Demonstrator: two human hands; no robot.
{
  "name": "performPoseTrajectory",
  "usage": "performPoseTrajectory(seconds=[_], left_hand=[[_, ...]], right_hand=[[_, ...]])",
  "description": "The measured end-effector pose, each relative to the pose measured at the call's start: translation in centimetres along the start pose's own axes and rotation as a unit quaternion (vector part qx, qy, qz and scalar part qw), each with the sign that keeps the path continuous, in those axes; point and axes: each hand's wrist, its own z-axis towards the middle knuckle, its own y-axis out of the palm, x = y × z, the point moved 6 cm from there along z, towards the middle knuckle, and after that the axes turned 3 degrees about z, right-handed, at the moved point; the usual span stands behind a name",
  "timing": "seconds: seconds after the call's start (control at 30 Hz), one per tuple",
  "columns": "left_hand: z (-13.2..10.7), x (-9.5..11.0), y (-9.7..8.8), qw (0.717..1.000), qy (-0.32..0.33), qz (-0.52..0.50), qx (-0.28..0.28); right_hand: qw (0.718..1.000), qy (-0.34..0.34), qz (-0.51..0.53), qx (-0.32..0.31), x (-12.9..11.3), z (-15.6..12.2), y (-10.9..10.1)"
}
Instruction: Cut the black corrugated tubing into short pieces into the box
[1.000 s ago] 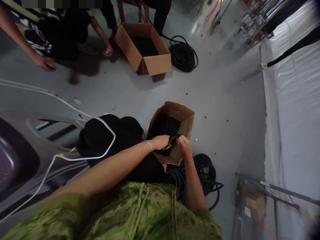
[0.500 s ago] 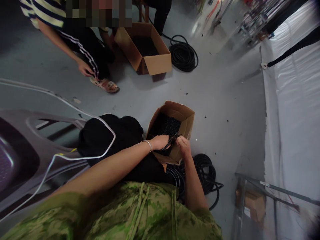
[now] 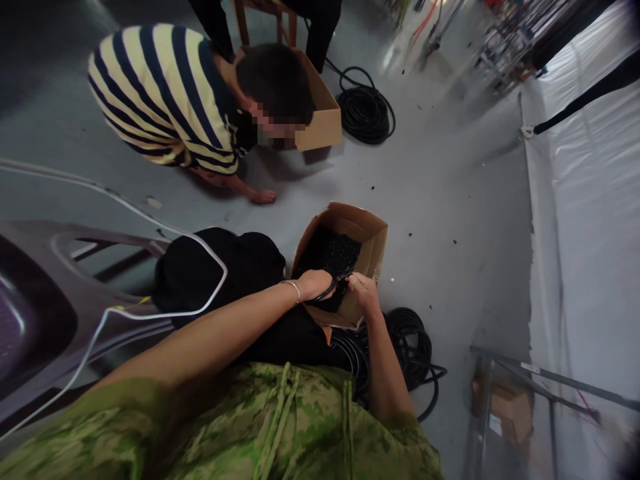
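While both hands hover over the near rim of the cardboard box (image 3: 373, 235), a short black cable (image 3: 336, 287) spans L-to-R btwn them. Fingers of the left hand (image 3: 314, 284) wrap one end, the right hand (image 3: 363, 293) pinches the other (equally close).

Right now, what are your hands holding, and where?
A black cable over the cardboard box: left hand grips one end, right hand pinches the other.

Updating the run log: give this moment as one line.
left hand: holds black cable; right hand: holds same cable; both over cardboard box
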Motion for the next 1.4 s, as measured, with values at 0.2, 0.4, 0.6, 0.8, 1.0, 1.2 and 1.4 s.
performPoseTrajectory(seconds=[0.2, 0.4, 0.6, 0.8, 1.0, 1.2, 1.4], left_hand=[[-0.4, 0.1, -0.7, 0.999, -0.024, 0.011, 0.028], [-0.1, -0.5, -0.8, 0.998, -0.058, 0.021, 0.034], [0.5, -1.1, -0.7, 0.995, -0.081, 0.021, 0.055], [0.7, -1.3, -0.3, 0.995, -0.075, 0.021, 0.057], [0.9, -1.8, 0.3, 0.996, -0.080, -0.002, 0.047], [0.8, -2.3, 0.9, 0.995, -0.095, -0.018, 0.015], [1.2, -2.7, 1.2, 0.998, -0.040, -0.041, 0.010]], right_hand=[[1.000, -0.003, -0.001, 0.021, 0.9, 0.8, 0.3], [0.998, 0.001, -0.044, 0.048, 1.6, 1.6, 1.1], [0.994, -0.016, -0.065, 0.081, 2.4, 2.3, 1.2], [0.985, -0.011, -0.112, 0.130, 2.6, 2.0, 0.6], [0.964, -0.089, -0.226, 0.110, 0.7, 2.3, 1.3], [0.946, -0.106, -0.301, 0.055, -0.1, 2.5, 2.8], [0.934, -0.070, -0.345, 0.059, 0.3, 2.3, 3.3]])
